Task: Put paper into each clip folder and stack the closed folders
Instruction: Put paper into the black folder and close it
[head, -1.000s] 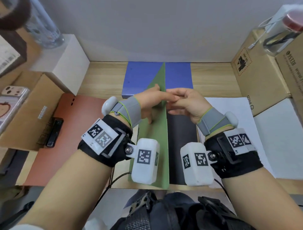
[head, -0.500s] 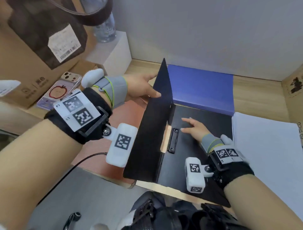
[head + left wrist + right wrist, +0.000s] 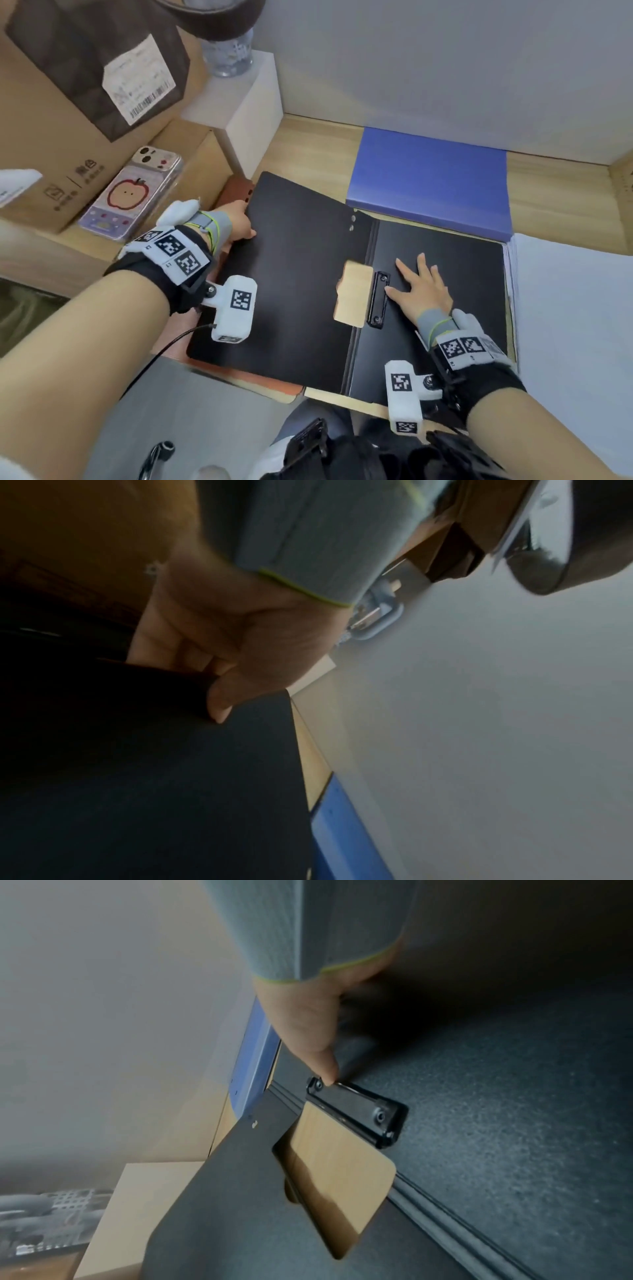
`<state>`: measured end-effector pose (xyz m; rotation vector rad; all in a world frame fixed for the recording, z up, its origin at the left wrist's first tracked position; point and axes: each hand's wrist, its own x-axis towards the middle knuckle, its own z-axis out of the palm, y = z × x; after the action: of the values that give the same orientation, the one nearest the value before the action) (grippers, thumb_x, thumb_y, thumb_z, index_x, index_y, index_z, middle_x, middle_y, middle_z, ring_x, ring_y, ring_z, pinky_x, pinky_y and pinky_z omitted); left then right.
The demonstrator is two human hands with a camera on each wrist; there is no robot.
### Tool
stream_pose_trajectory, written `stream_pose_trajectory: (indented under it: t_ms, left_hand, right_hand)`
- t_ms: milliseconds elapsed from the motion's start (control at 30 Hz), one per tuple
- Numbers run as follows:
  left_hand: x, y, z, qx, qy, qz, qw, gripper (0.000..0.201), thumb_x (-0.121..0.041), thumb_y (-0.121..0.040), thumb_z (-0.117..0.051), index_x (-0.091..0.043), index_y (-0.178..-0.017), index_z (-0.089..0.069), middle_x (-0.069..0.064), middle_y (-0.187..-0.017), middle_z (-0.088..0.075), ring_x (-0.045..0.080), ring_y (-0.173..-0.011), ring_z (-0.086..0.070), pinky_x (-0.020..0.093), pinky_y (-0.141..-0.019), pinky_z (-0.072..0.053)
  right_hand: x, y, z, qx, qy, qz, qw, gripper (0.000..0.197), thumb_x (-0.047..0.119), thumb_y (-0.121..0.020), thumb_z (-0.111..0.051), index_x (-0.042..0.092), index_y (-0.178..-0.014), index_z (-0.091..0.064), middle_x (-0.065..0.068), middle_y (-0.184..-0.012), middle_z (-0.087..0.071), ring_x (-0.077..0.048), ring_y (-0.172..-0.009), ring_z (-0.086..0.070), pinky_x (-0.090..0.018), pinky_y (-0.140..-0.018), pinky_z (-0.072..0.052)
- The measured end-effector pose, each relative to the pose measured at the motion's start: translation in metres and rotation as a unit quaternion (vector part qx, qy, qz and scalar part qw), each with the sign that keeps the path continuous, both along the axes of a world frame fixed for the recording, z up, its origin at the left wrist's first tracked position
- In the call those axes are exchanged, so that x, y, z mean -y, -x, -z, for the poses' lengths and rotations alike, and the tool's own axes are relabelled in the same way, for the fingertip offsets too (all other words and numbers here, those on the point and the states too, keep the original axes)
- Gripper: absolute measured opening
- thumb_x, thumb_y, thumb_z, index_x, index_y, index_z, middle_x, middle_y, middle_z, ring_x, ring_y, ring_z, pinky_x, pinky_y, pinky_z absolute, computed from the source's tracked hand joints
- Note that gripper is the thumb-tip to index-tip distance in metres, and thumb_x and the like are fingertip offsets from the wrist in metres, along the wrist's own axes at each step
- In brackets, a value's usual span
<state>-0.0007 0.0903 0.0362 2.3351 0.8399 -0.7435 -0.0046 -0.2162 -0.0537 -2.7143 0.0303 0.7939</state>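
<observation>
Black clip folder [image 3: 342,281]: lying open on wooden desk [image 3: 555,178], inner faces up, front cover laid out to the left over a reddish-brown folder [image 3: 236,190].
Clip [image 3: 378,298]: black metal bar just right of the spine, lying flat, no sheet under it.
Left hand [image 3: 239,222]: at the outer edge of the opened cover, thumb on top and fingers curled beneath, pinching that edge.
Right hand [image 3: 423,291]: flat on the back panel, fingers spread and straight, thumb tip touching the clip's end in the right wrist view.
Paper [image 3: 568,308]: white sheets just beside the folder's right edge, not yet taken.
Blue folder [image 3: 431,181]: closed, behind the black one, against the wall.
Step in hand, as judged: opening finished, loading not begun.
Next move, as judged: lift clip, draw a sheet across from the right, square against the spine, clamp down, close cover.
</observation>
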Motion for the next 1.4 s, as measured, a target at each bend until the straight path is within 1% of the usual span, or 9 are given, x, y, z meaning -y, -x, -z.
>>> stream_pose_trajectory:
  t_ms: [67,267,500,667,800,867,1000,1200,1400]
  left_hand:
    - [-0.003,0.003,0.008,-0.011,-0.013,-0.036,0.999,0.059,-0.011,-0.09,-0.058,-0.011,-0.141,-0.028,0.02,-0.132,-0.049,0.04,-0.117,-0.054,0.053,-0.093,-0.049]
    - [-0.005,-0.002,0.017,0.011,-0.029,-0.079,0.996,0.079,-0.01,-0.086,-0.063,-0.007,-0.146,-0.012,0.019,-0.142,-0.037,0.036,-0.129,-0.042,0.042,-0.105,-0.037]
    - [0.042,-0.013,0.003,0.118,-0.184,0.054,0.974,0.078,-0.018,-0.077,-0.068,-0.017,-0.141,-0.024,0.012,-0.144,-0.026,0.032,-0.132,-0.03,0.04,-0.106,-0.031]
    - [0.128,-0.029,-0.006,0.124,0.047,0.106,0.986,0.054,-0.021,-0.084,-0.065,-0.015,-0.134,-0.044,0.007,-0.137,-0.046,0.026,-0.125,-0.048,0.033,-0.099,-0.041]
    - [0.206,-0.03,0.001,0.057,0.249,0.039,0.966,0.016,-0.019,-0.091,-0.057,-0.021,-0.105,-0.05,0.003,-0.109,-0.054,0.017,-0.097,-0.054,0.025,-0.069,-0.043]
    - [0.234,-0.028,0.004,0.02,0.318,0.0,0.948,0.005,-0.016,-0.094,-0.052,-0.021,-0.094,-0.051,0.002,-0.099,-0.051,0.015,-0.088,-0.051,0.025,-0.069,-0.043]
    - [0.29,-0.028,0.023,-0.027,0.385,-0.038,0.922,0.035,-0.022,-0.096,-0.049,-0.01,-0.129,-0.05,0.004,-0.11,-0.054,0.016,-0.1,-0.053,0.034,-0.085,-0.045]
    - [0.367,-0.017,0.043,-0.084,0.412,-0.08,0.904,0.042,-0.025,-0.096,-0.047,-0.011,-0.136,-0.046,0.007,-0.134,-0.051,0.021,-0.126,-0.048,0.04,-0.097,-0.038]
    - [0.396,-0.016,0.054,-0.076,0.399,-0.125,0.905,0.028,-0.02,-0.094,-0.051,-0.012,-0.121,-0.051,0.002,-0.103,-0.053,0.019,-0.099,-0.05,0.039,-0.093,-0.041]
  right_hand:
    - [-0.002,0.002,0.001,0.006,0.003,-0.003,1.0,0.06,0.049,-0.089,-0.049,0.046,-0.143,-0.022,0.011,-0.159,0.006,-0.018,-0.148,0.003,-0.043,-0.118,-0.01]
    - [-0.007,0.005,0.0,0.003,0.0,0.007,1.0,0.061,0.05,-0.089,-0.049,0.046,-0.143,-0.022,0.011,-0.159,0.006,-0.018,-0.148,0.002,-0.043,-0.119,-0.01]
    - [-0.001,-0.003,-0.011,-0.036,-0.091,0.042,0.994,0.058,0.039,-0.089,-0.055,0.039,-0.142,-0.032,0.009,-0.159,-0.002,-0.02,-0.148,0.001,-0.043,-0.117,-0.012]
    - [0.035,-0.015,-0.014,0.023,-0.258,0.179,0.949,0.041,0.018,-0.086,-0.061,0.021,-0.126,-0.057,-0.005,-0.146,-0.041,-0.026,-0.139,-0.029,-0.038,-0.117,-0.021]
    - [0.082,-0.02,-0.021,0.074,-0.298,0.245,0.92,0.035,0.009,-0.083,-0.063,0.014,-0.118,-0.062,-0.009,-0.131,-0.055,-0.024,-0.125,-0.048,-0.035,-0.11,-0.034]
    - [0.101,-0.022,-0.024,0.091,-0.296,0.259,0.915,0.035,0.008,-0.083,-0.062,0.013,-0.118,-0.062,-0.008,-0.131,-0.056,-0.023,-0.127,-0.047,-0.032,-0.109,-0.034]
    - [0.156,-0.022,-0.03,0.114,-0.254,0.294,0.915,0.039,0.012,-0.084,-0.061,0.016,-0.123,-0.058,-0.006,-0.14,-0.045,-0.023,-0.134,-0.037,-0.036,-0.113,-0.028]
    - [0.246,-0.007,-0.025,0.097,-0.155,0.382,0.906,0.057,0.019,-0.085,-0.061,0.021,-0.138,-0.041,-0.004,-0.155,-0.018,-0.026,-0.143,-0.017,-0.04,-0.114,-0.021]
    - [0.281,0.008,-0.016,0.084,-0.108,0.429,0.893,0.069,0.018,-0.083,-0.058,0.024,-0.145,-0.028,-0.001,-0.155,-0.015,-0.027,-0.142,-0.014,-0.042,-0.114,-0.022]
